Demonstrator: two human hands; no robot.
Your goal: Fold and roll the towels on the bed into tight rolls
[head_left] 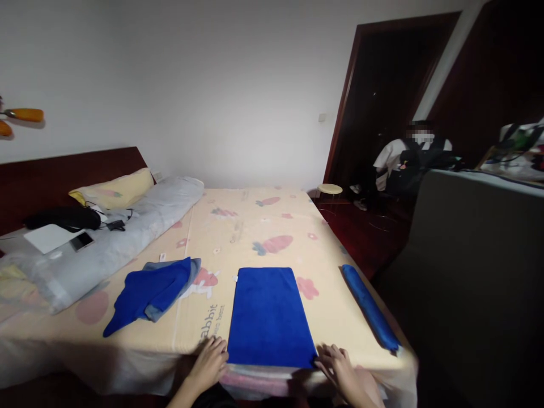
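A blue towel [270, 314] lies flat and smooth on the bed, with a small white tag on its left edge. At its near left corner my left hand [212, 358] is closed, fingertips on the edge. My right hand [339, 365] pinches the near right corner. To the left, a crumpled pile of blue and grey-blue cloths [153, 289] rests on the sheet. A long, shiny blue rolled bundle [369, 309] lies near the bed's right edge; its exact kind is unclear.
The bed's patterned sheet [255, 226] spreads around the towel. On the left are a rolled grey-white quilt [165, 198], a yellow pillow [114, 190], a phone [81, 241] and a black bag [63, 217]. Beyond the right edge are a stool [330, 188], a seated person [393, 158] and a dark cabinet [471, 266].
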